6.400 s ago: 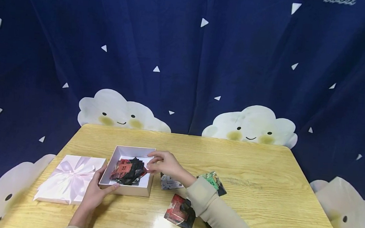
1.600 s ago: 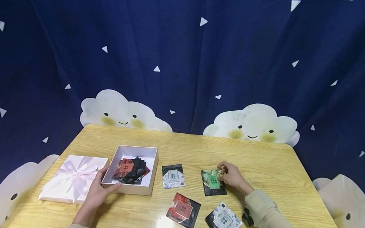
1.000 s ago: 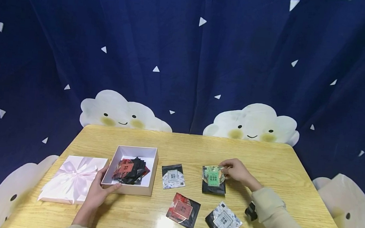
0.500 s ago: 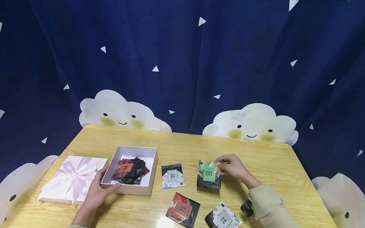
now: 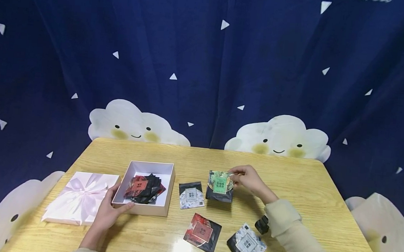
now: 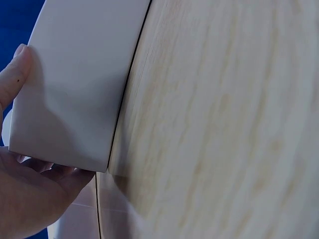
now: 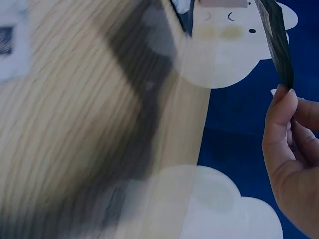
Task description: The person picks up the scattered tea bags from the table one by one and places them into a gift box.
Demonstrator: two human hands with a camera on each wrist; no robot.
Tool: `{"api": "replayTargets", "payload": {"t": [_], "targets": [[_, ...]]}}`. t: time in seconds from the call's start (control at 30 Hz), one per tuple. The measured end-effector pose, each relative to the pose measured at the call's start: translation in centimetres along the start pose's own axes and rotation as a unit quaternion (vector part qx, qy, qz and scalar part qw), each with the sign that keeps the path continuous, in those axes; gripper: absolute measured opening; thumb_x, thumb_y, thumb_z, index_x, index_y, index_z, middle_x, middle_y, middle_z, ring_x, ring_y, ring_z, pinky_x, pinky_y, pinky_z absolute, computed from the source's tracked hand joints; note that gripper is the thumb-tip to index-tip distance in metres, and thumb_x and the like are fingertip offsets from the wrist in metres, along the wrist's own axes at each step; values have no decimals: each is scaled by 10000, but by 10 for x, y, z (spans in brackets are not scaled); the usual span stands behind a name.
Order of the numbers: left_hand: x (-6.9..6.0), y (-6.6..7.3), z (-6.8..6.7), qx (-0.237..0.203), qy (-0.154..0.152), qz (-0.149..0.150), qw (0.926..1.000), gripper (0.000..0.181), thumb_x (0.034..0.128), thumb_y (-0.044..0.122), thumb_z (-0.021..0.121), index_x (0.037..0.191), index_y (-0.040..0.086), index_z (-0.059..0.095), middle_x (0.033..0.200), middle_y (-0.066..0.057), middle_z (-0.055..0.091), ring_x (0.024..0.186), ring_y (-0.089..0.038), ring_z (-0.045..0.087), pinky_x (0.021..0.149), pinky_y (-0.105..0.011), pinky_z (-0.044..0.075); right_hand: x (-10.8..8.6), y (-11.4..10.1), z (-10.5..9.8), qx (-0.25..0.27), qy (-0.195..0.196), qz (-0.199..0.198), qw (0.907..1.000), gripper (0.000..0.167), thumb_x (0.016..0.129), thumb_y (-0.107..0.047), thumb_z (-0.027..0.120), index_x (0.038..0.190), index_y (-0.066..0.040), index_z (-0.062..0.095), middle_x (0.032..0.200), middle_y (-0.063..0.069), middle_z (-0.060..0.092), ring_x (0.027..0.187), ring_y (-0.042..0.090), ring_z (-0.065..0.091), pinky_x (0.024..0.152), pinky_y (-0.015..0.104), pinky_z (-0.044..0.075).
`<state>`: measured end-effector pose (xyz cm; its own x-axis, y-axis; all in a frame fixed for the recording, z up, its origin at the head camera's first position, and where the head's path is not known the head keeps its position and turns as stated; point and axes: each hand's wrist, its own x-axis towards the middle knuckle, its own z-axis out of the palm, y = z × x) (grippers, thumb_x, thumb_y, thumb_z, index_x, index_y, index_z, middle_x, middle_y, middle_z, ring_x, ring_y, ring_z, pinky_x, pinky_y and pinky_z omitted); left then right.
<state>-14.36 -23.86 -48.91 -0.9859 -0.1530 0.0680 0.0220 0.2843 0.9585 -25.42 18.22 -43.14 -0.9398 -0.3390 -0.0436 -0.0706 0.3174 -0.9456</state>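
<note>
Between thumb and fingers, my right hand point(image 5: 251, 182) pinches the right edge of a green-labelled packet point(image 5: 220, 186), held above the table. The right wrist view shows the packet point(image 7: 277, 42) edge-on, with the hand point(image 7: 291, 164) gripping its end. My left hand point(image 5: 107, 209) grips the near left corner of an uncovered white box point(image 5: 146, 210). In the left wrist view, the hand point(image 6: 35, 194) has its thumb on one side of the box point(image 6: 75, 94) and its fingers at the other. Red and black packets point(image 5: 145, 188) lie piled in the box.
A white lid with a ribbon bow point(image 5: 81, 197) lies left of the box. On the wooden table point(image 5: 135, 243) lie a white-labelled packet point(image 5: 191, 195), a red packet point(image 5: 202, 233) and another white-labelled packet point(image 5: 247, 246). A dark blue curtain point(image 5: 200, 62) hangs behind.
The right hand went from the box to the green-labelled packet, took hold of it, lifted it and moved it left. The left hand still grips the box.
</note>
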Motion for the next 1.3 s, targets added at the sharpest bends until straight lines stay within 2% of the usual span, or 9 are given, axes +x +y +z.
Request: {"api": "replayTargets", "payload": {"t": [0.37,0.57,0.63,0.87,1.0,1.07,1.13,1.23,1.3], "targets": [[1,-2,-1,-58,5,69,10000,830,723,-28,708,1379,-79,203,1363,-302,283,1246,-404,272,1041,-523,163,14,-27,17,277,43,-61,9996,247,851,28,566,1072,139,576,801,104,557,623,138,557,571,278,514],[1,-4,0,-116,15,39,9999,828,722,-28,708,1379,-75,206,1364,-300,280,1248,-402,266,1046,-519,157,22,-37,29,355,103,-189,9991,245,833,52,567,1055,156,578,770,82,578,607,130,576,647,400,536],[1,-4,0,-143,25,42,9999,825,721,-32,707,1378,-74,209,1362,-298,285,1244,-398,271,1046,-518,157,29,-32,33,424,119,-168,9989,243,832,46,571,1054,146,584,762,62,579,593,113,571,664,427,531],[1,-4,0,-206,24,88,9997,825,719,-37,706,1377,-78,210,1364,-300,282,1243,-396,270,1044,-525,155,36,-37,47,617,25,-140,9980,253,835,54,568,1070,149,575,760,69,567,600,113,567,596,294,533],[0,-3,0,-202,25,90,9998,828,720,-35,707,1382,-73,209,1362,-297,289,1239,-393,279,1043,-517,161,42,-39,56,763,9,-128,9970,260,841,50,568,1083,143,573,784,74,588,596,117,568,600,286,531],[0,-2,0,-168,28,83,9998,831,724,-28,707,1388,-66,207,1367,-288,292,1242,-383,283,1055,-457,182,45,-41,61,829,22,-129,9965,262,840,50,569,1083,149,568,802,80,601,594,111,571,636,339,538],[0,-2,0,-152,25,80,9998,835,729,-23,707,1394,-60,203,1373,-280,290,1245,-373,283,1055,-305,215,48,-42,66,904,34,-93,9959,262,838,52,570,1082,147,570,807,88,605,591,104,575,667,383,537],[0,-3,0,-160,21,90,9998,839,731,-22,706,1399,-58,199,1381,-273,286,1250,-363,280,951,-86,231,51,-44,73,1021,28,-18,9948,260,835,60,568,1079,151,570,812,96,611,582,100,572,682,398,535],[-1,-3,0,-164,25,98,9998,839,731,-23,706,1400,-57,200,1384,-271,285,1252,-358,277,889,-23,221,53,-45,78,1054,-8,12,9944,260,837,62,566,1081,152,568,823,101,615,578,98,571,667,371,539]]}}
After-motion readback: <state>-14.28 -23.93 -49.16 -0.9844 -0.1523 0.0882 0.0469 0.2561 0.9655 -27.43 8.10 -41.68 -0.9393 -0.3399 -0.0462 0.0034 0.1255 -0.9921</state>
